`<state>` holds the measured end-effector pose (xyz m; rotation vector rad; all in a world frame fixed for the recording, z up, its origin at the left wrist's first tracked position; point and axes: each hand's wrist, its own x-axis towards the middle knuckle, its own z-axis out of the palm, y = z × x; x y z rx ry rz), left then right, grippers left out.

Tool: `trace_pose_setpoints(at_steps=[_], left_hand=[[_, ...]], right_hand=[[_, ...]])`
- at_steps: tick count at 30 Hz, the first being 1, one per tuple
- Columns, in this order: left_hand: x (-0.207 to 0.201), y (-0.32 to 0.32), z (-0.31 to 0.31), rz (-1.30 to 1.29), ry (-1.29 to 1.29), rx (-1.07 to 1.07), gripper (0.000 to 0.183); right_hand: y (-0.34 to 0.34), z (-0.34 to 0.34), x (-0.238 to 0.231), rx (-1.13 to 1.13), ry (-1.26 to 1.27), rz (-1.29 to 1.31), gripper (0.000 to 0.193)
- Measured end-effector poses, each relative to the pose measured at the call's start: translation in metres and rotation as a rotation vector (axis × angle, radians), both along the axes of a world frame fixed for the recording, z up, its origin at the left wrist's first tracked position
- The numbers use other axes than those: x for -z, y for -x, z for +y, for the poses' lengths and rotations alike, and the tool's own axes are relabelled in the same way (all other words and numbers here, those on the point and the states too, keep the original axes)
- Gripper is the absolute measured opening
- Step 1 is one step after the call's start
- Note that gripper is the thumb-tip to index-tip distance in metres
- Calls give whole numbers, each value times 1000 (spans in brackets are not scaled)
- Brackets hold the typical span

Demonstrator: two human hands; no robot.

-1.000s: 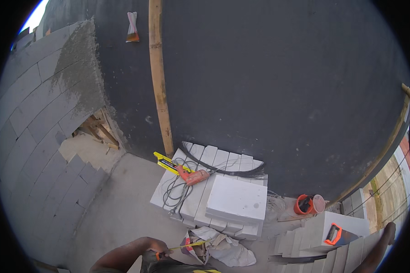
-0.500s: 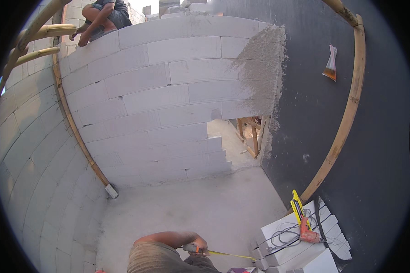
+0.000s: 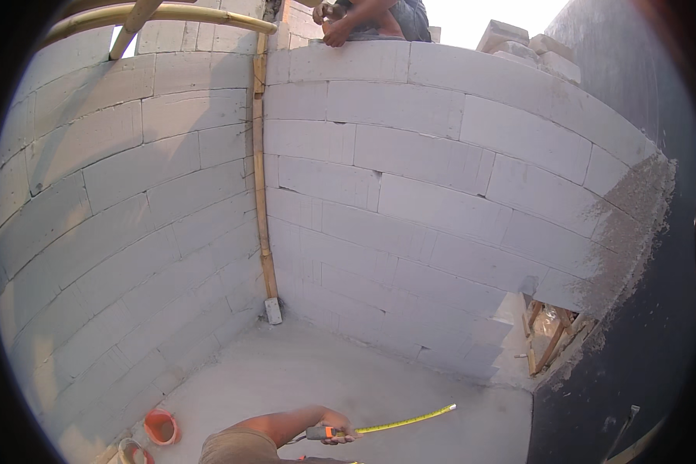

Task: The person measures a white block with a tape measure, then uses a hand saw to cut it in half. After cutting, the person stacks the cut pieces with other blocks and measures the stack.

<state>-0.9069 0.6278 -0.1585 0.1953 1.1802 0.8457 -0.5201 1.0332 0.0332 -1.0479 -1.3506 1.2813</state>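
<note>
My left hand (image 3: 342,424) is closed around a grey and orange tape measure (image 3: 317,433) at the lower middle. From it a yellow blade (image 3: 406,421) stretches out to the right and slightly upward. The blade's metal end touches nothing that I can make out, with the grey floor (image 3: 348,379) behind it. My left forearm (image 3: 286,421) is bent across from a brown sleeve. My right hand does not show.
Two orange-red buckets (image 3: 162,427) stand at lower left. A bamboo pole (image 3: 262,201) rises in the corner between pale block walls (image 3: 417,185). Another person (image 3: 371,17) crouches atop the wall. Wooden props (image 3: 547,340) show through a low opening beside the dark wall (image 3: 595,417).
My view has swung left, bringing in the buckets and losing the drill, saw and stacked white blocks. The tape's blade, earlier reaching to those blocks, now has its end in view over the floor.
</note>
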Motion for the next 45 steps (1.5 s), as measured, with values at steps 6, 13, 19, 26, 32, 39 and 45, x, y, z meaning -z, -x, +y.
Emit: trace_pose_setpoints(at_steps=[6, 13, 19, 26, 32, 39, 45], left_hand=[[9, -20, -90, -10, -137, -569, 37], [-22, -107, -115, -87, -128, -1411, 27], [-14, -96, -43, 257, -79, -2020, 28], [-33, -37, -31, 208, -232, -2239, 28], [-40, -13, -33, 221, -308, -2315, 28], [-43, -6, -35, 225, -377, -2392, 28], [-35, -19, -19, 210, -473, -2457, 28]], right_hand=[[342, -35, -51, -1155, 165, 448, 28], [630, -133, -247, -1391, -149, 535, 42], [802, -213, -395, -1405, -123, 645, 33], [928, -312, -487, -1503, -70, 698, 32], [983, -358, -511, -1477, -80, 672, 34], [1018, -384, -531, -1500, -64, 642, 37], [1040, -381, -545, -1637, -180, 628, 64]])
